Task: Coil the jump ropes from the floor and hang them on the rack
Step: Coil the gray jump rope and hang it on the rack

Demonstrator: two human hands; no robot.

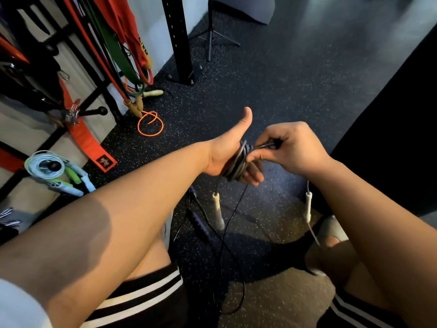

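Observation:
A dark grey jump rope point(238, 162) is wound in several turns around my left hand point(227, 147), whose thumb points up. My right hand point(290, 150) pinches a strand of the same rope just to the right of the coil. Its two white handles hang below: one point(218, 210) under my left hand, the other point(308, 207) under my right wrist. An orange rope point(150, 123) lies looped on the floor by the rack point(92, 100), with tan handles point(136, 106). A coiled pale blue rope point(45, 164) hangs on a rack peg at the left.
Red and green resistance bands point(113, 43) hang on the rack. A black upright post point(179, 41) and a tripod stand point(210, 36) rise behind. A thin black rope with a purple handle point(201, 223) trails on the speckled floor between my knees. A dark wall point(402, 138) is at right.

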